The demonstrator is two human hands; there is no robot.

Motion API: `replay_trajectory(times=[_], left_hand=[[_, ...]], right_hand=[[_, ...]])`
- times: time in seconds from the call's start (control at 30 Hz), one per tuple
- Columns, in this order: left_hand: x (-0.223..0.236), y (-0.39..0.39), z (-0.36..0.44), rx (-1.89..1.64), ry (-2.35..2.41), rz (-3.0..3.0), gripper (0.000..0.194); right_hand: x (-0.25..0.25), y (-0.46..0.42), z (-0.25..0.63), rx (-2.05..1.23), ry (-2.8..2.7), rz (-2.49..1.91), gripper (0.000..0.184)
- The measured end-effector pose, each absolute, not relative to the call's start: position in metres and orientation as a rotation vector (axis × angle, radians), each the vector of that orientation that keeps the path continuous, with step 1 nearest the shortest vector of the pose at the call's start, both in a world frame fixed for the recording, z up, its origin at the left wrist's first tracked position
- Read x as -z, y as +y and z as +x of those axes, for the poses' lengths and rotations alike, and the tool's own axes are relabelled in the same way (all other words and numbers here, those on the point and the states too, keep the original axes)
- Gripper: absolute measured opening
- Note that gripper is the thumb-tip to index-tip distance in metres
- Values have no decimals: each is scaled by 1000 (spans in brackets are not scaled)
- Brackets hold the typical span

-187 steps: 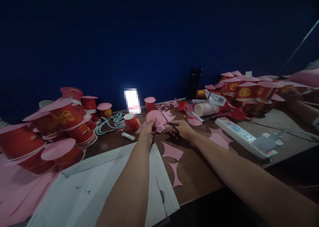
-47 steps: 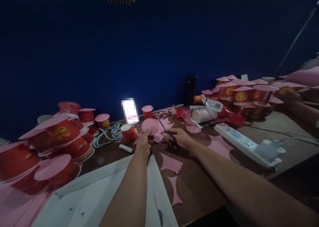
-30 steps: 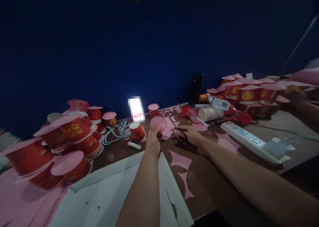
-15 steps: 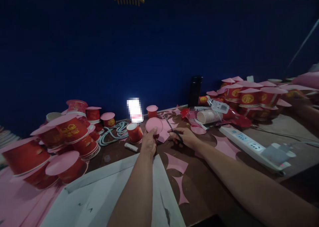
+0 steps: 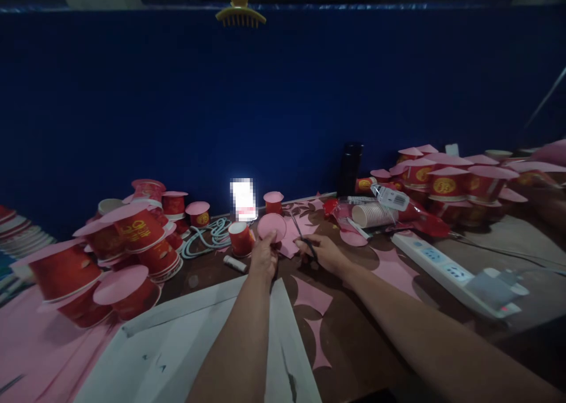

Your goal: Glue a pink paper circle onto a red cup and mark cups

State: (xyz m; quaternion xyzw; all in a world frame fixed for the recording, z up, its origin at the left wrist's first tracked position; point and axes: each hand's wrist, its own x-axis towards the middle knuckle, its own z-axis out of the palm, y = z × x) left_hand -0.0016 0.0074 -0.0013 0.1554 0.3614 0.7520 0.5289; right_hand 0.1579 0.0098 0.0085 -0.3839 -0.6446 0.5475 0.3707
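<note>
Left hand (image 5: pixel 264 259) keeps pink disc (image 5: pixel 269 223) (yellow clip (image 5: pixel 240 15) now fully visible).

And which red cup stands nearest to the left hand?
The red cup behind the white tube, left of the left hand; its mouth is open, while neighbouring cups have pink discs on top.

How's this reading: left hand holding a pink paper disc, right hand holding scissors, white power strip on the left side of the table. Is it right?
Not quite: the white power strip lies on the right side of the table, as the head view shows. The left hand does hold the pink paper disc, and the right hand the scissors.
</note>
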Motion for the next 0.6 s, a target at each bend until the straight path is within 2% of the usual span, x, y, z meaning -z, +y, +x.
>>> replay_trajectory(times=[0.33,0.6], left_hand=[[-1,7,-5,-1823,765,300,31],[-3,8,-6,-1791,773,269,22]], right_hand=[[-21,20,145,-1499,-1551,-1186,45],[-13,22,121,-1463,-1243,-950,44]])
